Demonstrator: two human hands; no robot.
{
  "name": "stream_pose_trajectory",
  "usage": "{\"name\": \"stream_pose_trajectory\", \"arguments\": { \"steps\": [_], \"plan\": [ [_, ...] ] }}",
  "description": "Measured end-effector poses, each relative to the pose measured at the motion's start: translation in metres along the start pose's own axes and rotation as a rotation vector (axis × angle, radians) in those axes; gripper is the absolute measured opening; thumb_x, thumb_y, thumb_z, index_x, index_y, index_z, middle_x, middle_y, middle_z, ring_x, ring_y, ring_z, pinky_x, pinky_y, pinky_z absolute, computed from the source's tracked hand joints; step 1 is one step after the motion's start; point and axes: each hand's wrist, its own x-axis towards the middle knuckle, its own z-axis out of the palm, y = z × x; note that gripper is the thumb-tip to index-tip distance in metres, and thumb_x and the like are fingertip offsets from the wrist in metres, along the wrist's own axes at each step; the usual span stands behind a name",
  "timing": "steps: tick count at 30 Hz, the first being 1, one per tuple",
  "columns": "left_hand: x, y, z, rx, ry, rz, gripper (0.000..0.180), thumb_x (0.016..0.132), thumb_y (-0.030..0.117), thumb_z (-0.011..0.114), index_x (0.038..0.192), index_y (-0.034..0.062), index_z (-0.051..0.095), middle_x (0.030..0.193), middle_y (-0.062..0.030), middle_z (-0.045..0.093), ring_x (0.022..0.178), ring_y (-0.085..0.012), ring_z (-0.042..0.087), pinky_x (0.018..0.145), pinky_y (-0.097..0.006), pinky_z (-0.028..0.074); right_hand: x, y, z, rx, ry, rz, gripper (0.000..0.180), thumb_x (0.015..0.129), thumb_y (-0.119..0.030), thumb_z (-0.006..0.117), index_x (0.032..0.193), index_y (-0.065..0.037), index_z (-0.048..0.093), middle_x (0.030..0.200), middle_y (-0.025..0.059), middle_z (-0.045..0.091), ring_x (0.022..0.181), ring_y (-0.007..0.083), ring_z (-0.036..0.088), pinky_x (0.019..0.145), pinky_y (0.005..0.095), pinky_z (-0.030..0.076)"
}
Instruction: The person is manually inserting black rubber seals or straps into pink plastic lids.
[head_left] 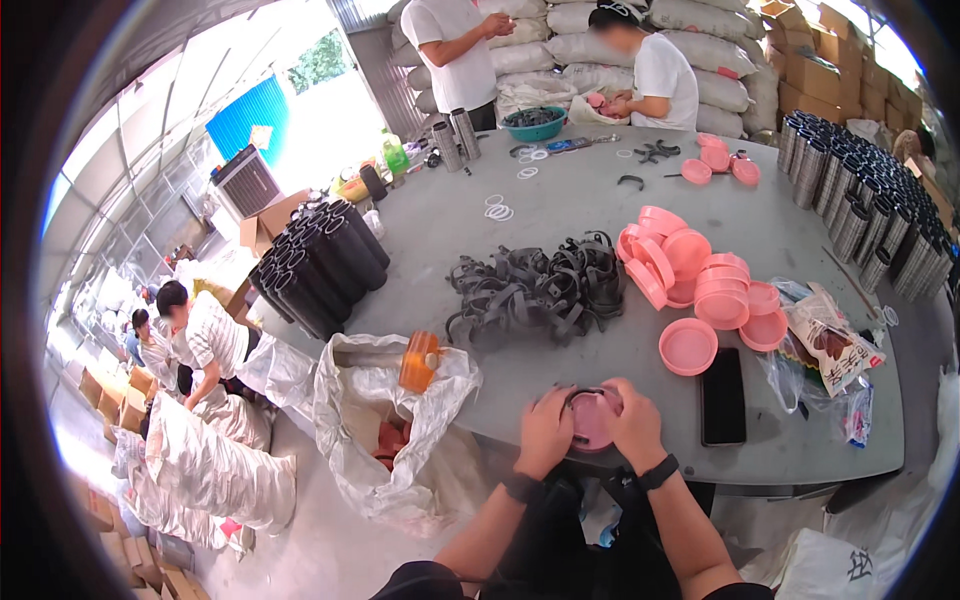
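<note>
At the table's near edge, a pink round lid [594,424] is held between my two hands, with a dark band along part of its rim. My left hand [546,432] is closed on the lid's left side. On the opposite side, my right hand [634,428] grips the rim, fingers curled around it. Beyond them lies a heap of dark grey plastic straps [540,290]. Several more pink lids [690,345] are piled to the right of that heap. A black phone [723,398] rests flat near my right hand.
A white woven sack [345,440] with an orange container [419,362] on its rim stands left. Black tubes [325,265] stand at the table's left edge, metallic cylinders [850,190] at the right. A snack packet [833,335] lies beyond the phone. Other people work across the table and at left.
</note>
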Motion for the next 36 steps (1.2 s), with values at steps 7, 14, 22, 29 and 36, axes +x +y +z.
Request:
{"name": "stream_pose_trajectory", "arguments": {
  "steps": [7,14,22,29,36],
  "plan": [
    [-0.011,-0.007,-0.041,-0.591,0.199,-0.47,0.034,0.086,0.003,0.047,0.117,0.0008,0.063,0.093,-0.0068,0.064,0.08,-0.0098,0.058,0.068,-0.027,0.05,0.008,0.035,-0.003,0.569,0.003,0.177,0.021,0.089,-0.017,0.062,0.1,0.001,0.062,0.06,0.0038,0.048,0.053,0.0131,0.041,0.052,0.0314,0.037],
    [-0.034,-0.099,-0.165,-0.562,0.677,-0.634,0.03,0.09,0.004,0.046,0.116,-0.0036,0.059,0.105,-0.0108,0.062,0.083,-0.0186,0.063,0.056,-0.028,0.059,0.009,0.025,-0.009,0.37,-0.096,0.095,0.015,0.089,-0.013,0.06,0.092,0.001,0.064,0.066,0.0051,0.057,0.058,0.0113,0.051,0.056,0.0282,0.042],
    [-0.064,-0.161,-0.181,0.303,0.541,-0.653,0.036,0.087,0.013,0.056,0.121,0.0036,0.058,0.122,-0.018,0.06,0.111,-0.0341,0.057,0.094,-0.041,0.045,0.008,0.019,-0.014,0.335,-0.102,0.087,0.016,0.089,-0.013,0.06,0.094,0.002,0.063,0.065,0.0023,0.052,0.059,0.0086,0.046,0.056,0.0257,0.04],
    [-0.008,-0.082,-0.125,-0.09,0.426,-0.345,0.02,0.086,0.004,0.056,0.104,0.0002,0.065,0.094,-0.0126,0.07,0.089,-0.0252,0.068,0.082,-0.032,0.05,0.032,0.038,-0.027,-0.282,0.528,-0.172,0.033,0.078,-0.011,0.068,0.11,-0.005,0.062,0.107,0.0139,0.061,0.104,0.0302,0.054,0.091,0.0391,0.042],
    [0.033,0.014,-0.036,-0.408,0.003,0.021,0.029,0.082,0.007,0.063,0.111,0.0027,0.063,0.106,-0.0155,0.066,0.096,-0.0291,0.065,0.086,-0.034,0.05,0.03,0.06,-0.036,-0.31,0.192,-0.1,0.035,0.078,-0.013,0.071,0.111,-0.005,0.06,0.104,0.0106,0.065,0.103,0.0319,0.058,0.09,0.0406,0.045]
  ]
}}
